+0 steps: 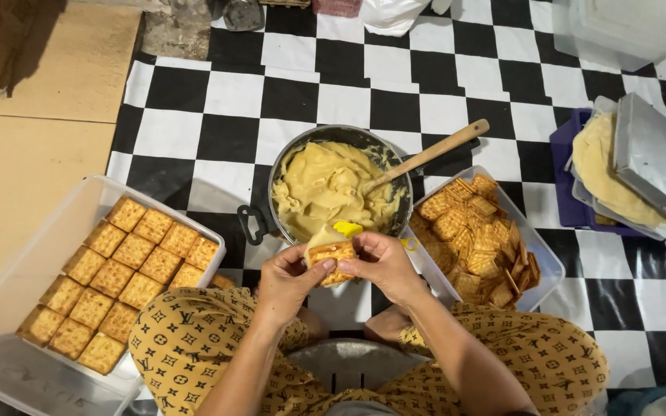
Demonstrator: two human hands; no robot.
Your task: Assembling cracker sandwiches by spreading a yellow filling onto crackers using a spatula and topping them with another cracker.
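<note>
My left hand (285,279) and my right hand (383,264) together hold a square cracker sandwich (331,258) with pale yellow dough on it, just below the rim of a metal pot (271,185). A small yellow utensil (348,229) pokes out above the cracker by my right fingers. The pot holds a large mass of yellow dough (325,185), and a wooden spoon (433,152) rests in it, handle up to the right.
A clear tray (9,277) at left holds filled crackers (117,270) in rows. A clear tub (545,258) at right holds loose crackers (475,239). Far right, a metal tray (660,158) leans over dough in a container. A checkered cloth (348,69) covers the floor.
</note>
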